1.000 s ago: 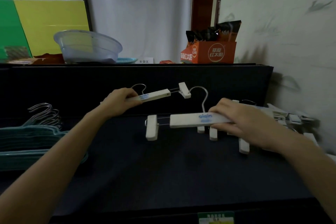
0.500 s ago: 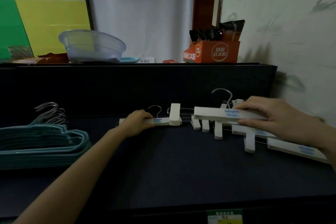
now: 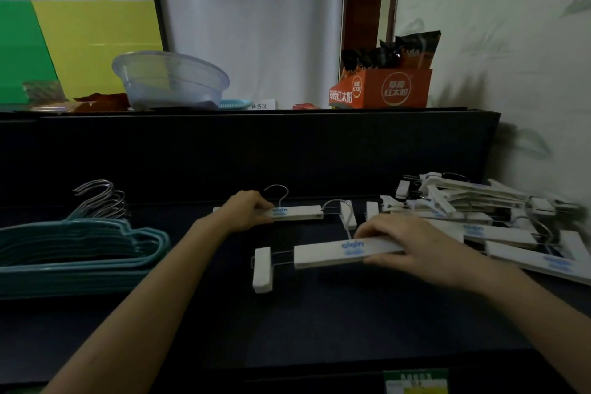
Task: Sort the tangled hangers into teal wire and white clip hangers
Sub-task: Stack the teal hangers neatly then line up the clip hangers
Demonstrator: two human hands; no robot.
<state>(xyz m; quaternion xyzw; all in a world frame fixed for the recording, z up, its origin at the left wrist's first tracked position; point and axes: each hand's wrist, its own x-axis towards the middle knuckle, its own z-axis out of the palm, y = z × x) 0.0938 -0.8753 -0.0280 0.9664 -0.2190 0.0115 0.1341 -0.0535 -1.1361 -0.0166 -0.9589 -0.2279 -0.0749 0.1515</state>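
Observation:
A stack of teal wire hangers [image 3: 80, 253] lies at the left of the dark shelf, hooks pointing back. My left hand [image 3: 246, 211] grips a white clip hanger [image 3: 300, 213] that rests flat near the shelf's back. My right hand [image 3: 412, 246] holds a second white clip hanger [image 3: 332, 253] by its bar, in front of the first; one clip [image 3: 262, 269] sticks out at its left end. A loose pile of white clip hangers [image 3: 479, 201] fills the right side.
A raised dark ledge [image 3: 256, 150] runs behind the shelf. On it stand a clear plastic bowl [image 3: 169, 80], an orange snack box [image 3: 383, 89] and yellow and green boards [image 3: 80, 41]. A papered wall [image 3: 527, 73] closes the right side.
My right hand has drawn a white clip hanger from the pile leftward and toward me. My left hand has stayed on its hanger at the back.

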